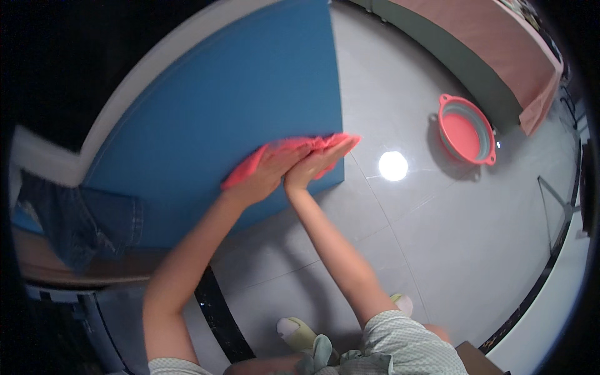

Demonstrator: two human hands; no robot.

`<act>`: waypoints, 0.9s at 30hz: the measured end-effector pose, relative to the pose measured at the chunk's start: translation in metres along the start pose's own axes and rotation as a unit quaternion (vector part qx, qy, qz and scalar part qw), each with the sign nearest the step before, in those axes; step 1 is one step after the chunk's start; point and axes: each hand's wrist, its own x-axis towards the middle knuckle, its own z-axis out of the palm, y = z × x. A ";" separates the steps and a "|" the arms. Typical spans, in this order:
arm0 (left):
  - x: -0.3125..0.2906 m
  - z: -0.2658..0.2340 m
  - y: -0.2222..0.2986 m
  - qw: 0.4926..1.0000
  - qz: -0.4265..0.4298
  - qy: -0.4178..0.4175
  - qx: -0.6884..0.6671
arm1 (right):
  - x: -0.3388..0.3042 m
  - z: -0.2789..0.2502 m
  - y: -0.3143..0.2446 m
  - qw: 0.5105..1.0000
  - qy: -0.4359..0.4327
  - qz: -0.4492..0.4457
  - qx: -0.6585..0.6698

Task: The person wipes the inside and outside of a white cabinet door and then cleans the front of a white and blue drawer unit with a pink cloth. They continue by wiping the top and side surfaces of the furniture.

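Observation:
A pink cloth (pixel 250 165) lies bunched on a wide blue flat surface (pixel 231 94), close to its near right corner. My left hand (pixel 267 177) rests flat on the cloth with its fingers stretched out. Beside it and touching it, my right hand (pixel 317 165) presses on the cloth too, fingers straight and pointing to the far right. Part of the cloth sticks out past the blue edge. The palms and the cloth's underside are hidden.
Blue denim clothing (pixel 87 215) lies at the surface's left end. A pink and grey basin (pixel 464 130) stands on the grey tiled floor (pixel 381 250) at right. Beyond it is a piece of furniture with a pink cover (pixel 487 37). A black strip (pixel 219 312) crosses the floor.

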 end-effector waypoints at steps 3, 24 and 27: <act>-0.008 -0.059 0.017 0.949 0.008 0.087 0.303 | 0.038 -0.003 -0.060 0.986 -0.066 -0.147 0.032; -0.093 -0.123 0.003 0.755 -0.169 0.397 0.494 | 0.076 0.020 -0.147 0.647 -0.173 -0.738 -0.083; -0.078 -0.105 0.006 0.736 -0.204 0.446 0.467 | 0.070 0.018 -0.140 0.659 -0.167 -0.722 -0.129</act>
